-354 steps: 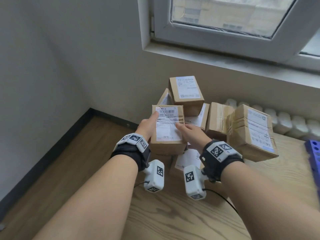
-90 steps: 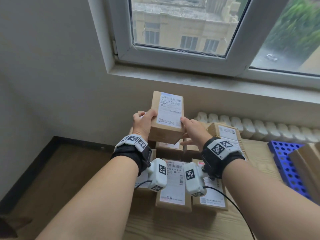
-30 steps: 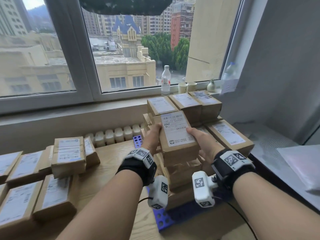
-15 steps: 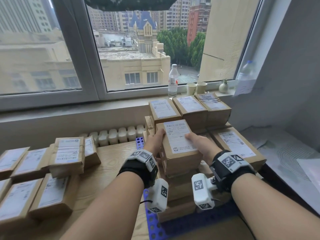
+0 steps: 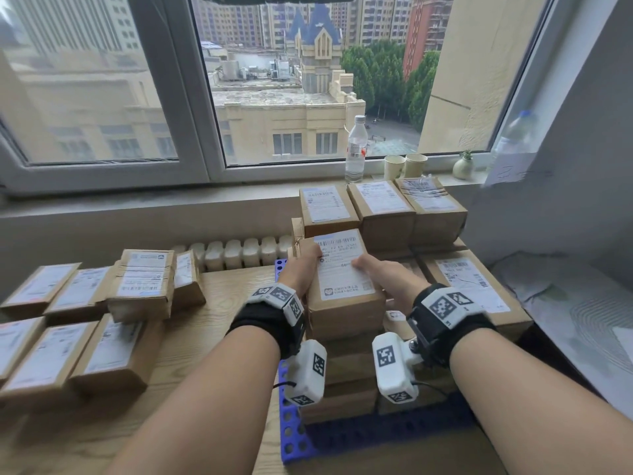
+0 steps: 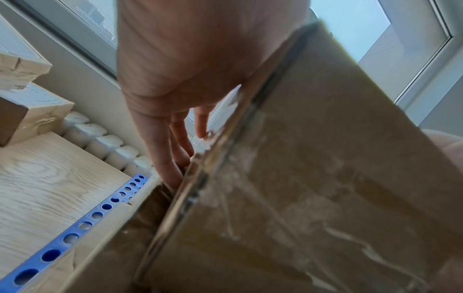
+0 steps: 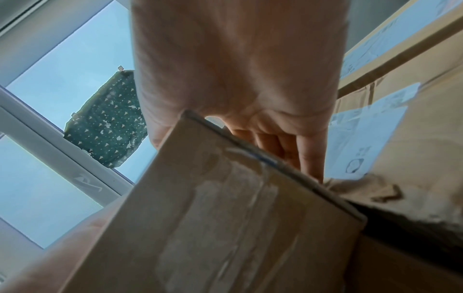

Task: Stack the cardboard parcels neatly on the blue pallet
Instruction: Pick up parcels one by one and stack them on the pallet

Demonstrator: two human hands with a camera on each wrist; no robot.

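Observation:
A cardboard parcel (image 5: 342,282) with a white label sits at the top of the front column of stacked parcels on the blue pallet (image 5: 294,437). My left hand (image 5: 303,265) grips its left side, thumb on top. My right hand (image 5: 376,270) grips its right side the same way. In the left wrist view my fingers (image 6: 170,158) run down between the parcel (image 6: 313,178) and the box below, beside the pallet edge (image 6: 75,236). In the right wrist view my fingers (image 7: 310,154) lie along the parcel (image 7: 225,218). Whether it rests fully on the stack I cannot tell.
A taller back row of three parcels (image 5: 383,204) stands right behind. A large flat parcel (image 5: 472,286) lies on the pallet's right. Several loose parcels (image 5: 140,282) lie on the wooden table (image 5: 219,303) to the left. A bottle (image 5: 356,149) and cups stand on the sill.
Both hands carried the parcel from the left pile to the pallet. In the last second they lowered it onto the front column.

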